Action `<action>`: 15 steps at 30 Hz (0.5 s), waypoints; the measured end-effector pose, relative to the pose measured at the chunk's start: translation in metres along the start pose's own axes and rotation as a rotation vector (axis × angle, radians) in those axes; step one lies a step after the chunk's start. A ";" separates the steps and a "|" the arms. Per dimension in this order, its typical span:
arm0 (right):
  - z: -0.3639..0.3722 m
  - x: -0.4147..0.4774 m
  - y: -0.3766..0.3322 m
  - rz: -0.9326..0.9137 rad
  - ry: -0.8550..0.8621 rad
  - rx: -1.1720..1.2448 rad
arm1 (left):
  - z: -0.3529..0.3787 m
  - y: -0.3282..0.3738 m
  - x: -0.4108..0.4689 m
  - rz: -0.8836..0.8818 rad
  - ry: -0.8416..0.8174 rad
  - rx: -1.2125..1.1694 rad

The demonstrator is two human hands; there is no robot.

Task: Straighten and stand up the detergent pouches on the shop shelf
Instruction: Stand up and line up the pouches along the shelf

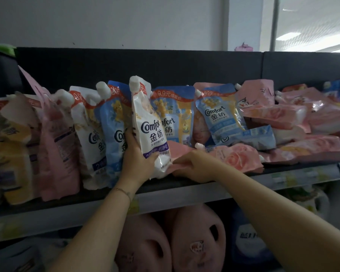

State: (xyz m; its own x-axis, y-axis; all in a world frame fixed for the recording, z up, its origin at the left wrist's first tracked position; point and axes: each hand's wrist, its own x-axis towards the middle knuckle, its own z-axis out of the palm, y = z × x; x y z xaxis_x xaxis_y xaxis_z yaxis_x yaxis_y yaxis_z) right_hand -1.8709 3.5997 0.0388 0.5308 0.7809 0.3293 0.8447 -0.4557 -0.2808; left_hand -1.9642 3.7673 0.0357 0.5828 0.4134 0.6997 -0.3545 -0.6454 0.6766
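Note:
My left hand grips a white Comfort pouch by its lower left edge, holding it upright at the shelf's middle. My right hand holds the near edge of a pink pouch that lies flat on the shelf just right of the white one. To the left, several pouches stand in a row: a blue one, a white one, a pink one. Behind stand two more blue pouches.
A heap of pink and blue pouches lies flat across the right of the shelf. The grey shelf front edge runs below my hands. Pink jugs stand on the lower shelf. A black back panel closes the shelf behind.

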 end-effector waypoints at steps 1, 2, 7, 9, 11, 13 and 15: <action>0.000 0.000 0.000 0.013 0.010 0.014 | 0.001 -0.001 0.002 -0.012 0.003 0.007; 0.000 0.000 0.000 0.018 0.016 0.026 | 0.001 -0.001 0.004 -0.023 0.003 0.018; 0.000 0.001 0.003 -0.039 0.083 0.051 | 0.003 -0.003 0.012 -0.047 -0.005 0.079; 0.000 0.002 0.006 -0.050 0.125 0.057 | 0.003 -0.004 0.015 -0.044 -0.014 0.109; 0.000 0.003 0.010 -0.050 0.167 0.063 | 0.004 -0.007 0.018 -0.043 -0.028 0.127; -0.001 0.002 0.011 -0.056 0.227 0.081 | 0.004 -0.008 0.019 -0.044 -0.037 0.147; -0.001 0.001 0.013 -0.069 0.311 0.089 | 0.003 -0.008 0.020 -0.043 -0.046 0.175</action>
State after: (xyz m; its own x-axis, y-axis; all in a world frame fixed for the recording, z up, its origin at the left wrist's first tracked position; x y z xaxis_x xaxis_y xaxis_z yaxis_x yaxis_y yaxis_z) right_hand -1.8595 3.5946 0.0364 0.4796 0.6345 0.6062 0.8774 -0.3564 -0.3212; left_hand -1.9477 3.7784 0.0438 0.6287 0.4156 0.6572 -0.1984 -0.7315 0.6524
